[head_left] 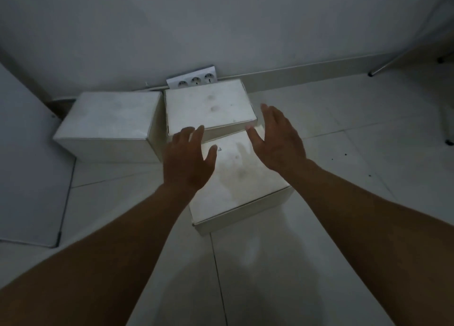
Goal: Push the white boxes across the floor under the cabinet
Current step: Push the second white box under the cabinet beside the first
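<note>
Three white boxes stand on the tiled floor. The left box [108,117] is near the wall corner. The middle box [208,104] stands against the wall. The nearest box [238,185] lies in front of the middle one and touches it. My left hand [189,158] hovers over the near box's far left corner, fingers spread, holding nothing. My right hand [275,139] is held above the near box's far right side, also open with fingers apart. Whether either palm touches a box cannot be told.
A white triple socket strip [192,80] leans at the wall's base behind the middle box. A white cabinet panel [27,166] fills the left side. Metal furniture legs [375,71] reach the floor at far right. Pale tiles stretch to the right and toward me.
</note>
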Tool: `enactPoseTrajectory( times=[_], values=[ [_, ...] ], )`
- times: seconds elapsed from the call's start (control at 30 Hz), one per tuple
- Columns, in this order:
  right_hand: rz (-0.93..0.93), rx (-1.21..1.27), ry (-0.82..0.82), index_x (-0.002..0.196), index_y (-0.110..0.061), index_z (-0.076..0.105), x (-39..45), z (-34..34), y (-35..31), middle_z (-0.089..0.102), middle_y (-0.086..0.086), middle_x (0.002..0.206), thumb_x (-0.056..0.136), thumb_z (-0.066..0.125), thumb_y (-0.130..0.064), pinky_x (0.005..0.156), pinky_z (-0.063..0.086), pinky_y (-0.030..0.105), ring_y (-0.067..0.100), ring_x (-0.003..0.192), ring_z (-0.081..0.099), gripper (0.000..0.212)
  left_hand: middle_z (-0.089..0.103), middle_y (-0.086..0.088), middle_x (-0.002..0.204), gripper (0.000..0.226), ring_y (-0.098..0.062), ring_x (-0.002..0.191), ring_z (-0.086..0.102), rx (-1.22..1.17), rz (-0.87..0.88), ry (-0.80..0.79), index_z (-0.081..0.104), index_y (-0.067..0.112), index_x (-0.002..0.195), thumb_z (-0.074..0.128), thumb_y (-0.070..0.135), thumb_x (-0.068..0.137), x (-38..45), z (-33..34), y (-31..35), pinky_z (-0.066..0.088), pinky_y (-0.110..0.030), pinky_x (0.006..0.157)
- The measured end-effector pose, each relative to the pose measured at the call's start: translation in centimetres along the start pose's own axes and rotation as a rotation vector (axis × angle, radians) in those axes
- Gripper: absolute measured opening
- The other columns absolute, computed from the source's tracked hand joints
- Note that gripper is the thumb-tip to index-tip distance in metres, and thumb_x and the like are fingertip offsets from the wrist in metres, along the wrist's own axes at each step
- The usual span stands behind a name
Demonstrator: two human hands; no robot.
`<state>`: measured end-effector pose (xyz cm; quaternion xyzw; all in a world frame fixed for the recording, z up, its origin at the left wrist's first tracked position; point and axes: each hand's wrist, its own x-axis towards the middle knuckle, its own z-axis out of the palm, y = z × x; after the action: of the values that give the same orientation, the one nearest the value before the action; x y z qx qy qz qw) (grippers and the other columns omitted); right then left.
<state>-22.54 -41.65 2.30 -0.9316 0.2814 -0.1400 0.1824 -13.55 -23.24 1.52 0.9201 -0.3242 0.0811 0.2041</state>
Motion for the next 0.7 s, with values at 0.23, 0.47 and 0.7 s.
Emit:
enactPoseTrajectory(
  times=[0.23, 0.47, 0.7],
  values=[
    [0.079, 0.016, -0.065, 0.156, -0.025, 0.021, -0.7, 5.4, 4.2, 0.022, 0.009, 0.162, 0.097, 0.036, -0.064, 0.118, 0.021, 0.043, 0.027, 0.147, 0.023, 0.073, 0.05, -0.015, 0.138, 0.061, -0.036, 0.126, 0.047, 0.056, -0.14, -0.022, 0.047, 0.011, 0.139, 0.056, 0.046, 0.091, -2.1, 5.4, -1.1, 0.04, -0.05, 0.097],
    [0.135, -0.059, -0.165, 0.156, -0.033, 0.016, -1.0, 8.6, 6.3, 0.012, 0.009, 0.164, 0.092, 0.033, -0.072, 0.119, 0.019, 0.045, 0.029, 0.149, 0.017, 0.077, 0.015, -0.016, 0.16, 0.089, -0.033, 0.146, 0.019, -0.018, -0.372, -0.107, 0.019, 0.017, 0.154, 0.051, 0.065, 0.086, -4.5, 8.4, -2.6, 0.029, -0.051, 0.111],
    [0.195, -0.151, -0.142, 0.153, -0.041, 0.022, -1.1, 9.9, 6.2, 0.021, 0.015, 0.159, 0.085, 0.027, -0.083, 0.111, 0.028, 0.05, 0.036, 0.139, 0.032, 0.08, 0.024, -0.016, 0.154, 0.098, -0.04, 0.136, 0.036, -0.297, -0.617, -0.225, 0.0, 0.041, 0.153, 0.047, 0.08, 0.077, -4.9, 8.9, -2.3, 0.032, -0.048, 0.109]
  ],
)
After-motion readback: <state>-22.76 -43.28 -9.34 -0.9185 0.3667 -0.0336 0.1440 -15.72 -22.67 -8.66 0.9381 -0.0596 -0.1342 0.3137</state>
